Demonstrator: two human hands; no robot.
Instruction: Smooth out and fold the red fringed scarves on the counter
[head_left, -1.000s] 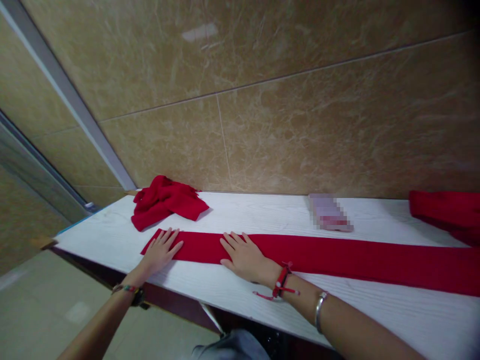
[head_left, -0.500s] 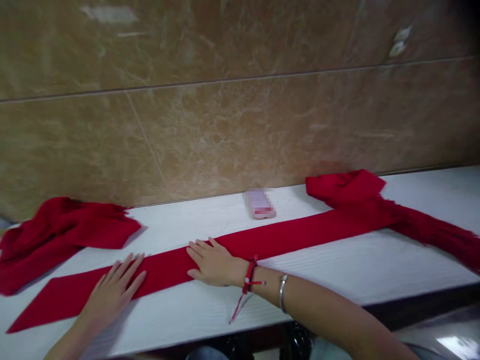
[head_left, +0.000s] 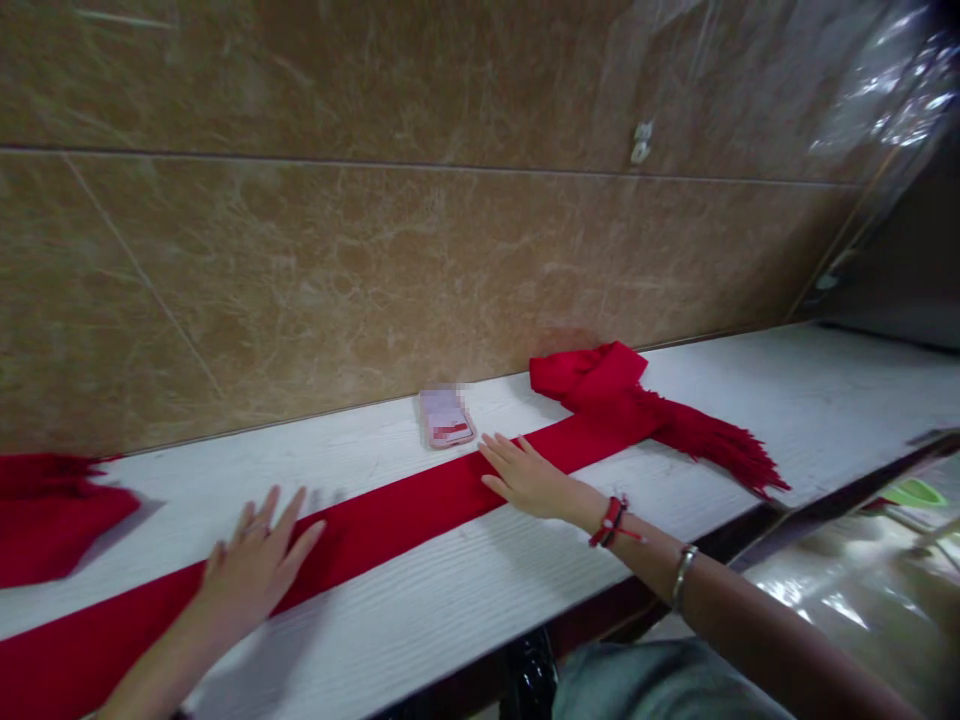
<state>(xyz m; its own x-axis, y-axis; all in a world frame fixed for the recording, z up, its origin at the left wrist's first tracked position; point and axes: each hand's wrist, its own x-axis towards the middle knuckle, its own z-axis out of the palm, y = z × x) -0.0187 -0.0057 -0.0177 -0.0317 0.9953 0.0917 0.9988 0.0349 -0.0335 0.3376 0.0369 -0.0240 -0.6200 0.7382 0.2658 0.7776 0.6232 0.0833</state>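
A long red scarf (head_left: 405,510), folded into a flat strip, runs diagonally across the white table (head_left: 420,620). Its right end has a bunched part by the wall and a fringed tail lying toward the front edge. My left hand (head_left: 251,570) is over the strip's left part with fingers spread; whether it touches the cloth I cannot tell. Farther right, my right hand (head_left: 529,480) lies flat on the strip, fingers stretched out. Neither hand grips anything. The strip's left end runs out of view.
Another heap of red cloth (head_left: 60,520) lies at the left by the wall. A phone in a pinkish case (head_left: 448,418) rests behind the strip. A brown marble-patterned wall (head_left: 390,270) borders the table's back. A green basin (head_left: 915,492) is on the floor at right.
The view has swung to the right, showing more table and floor there. My right hand has slid right along the scarf strip, and my left hand's fingers appear more spread.
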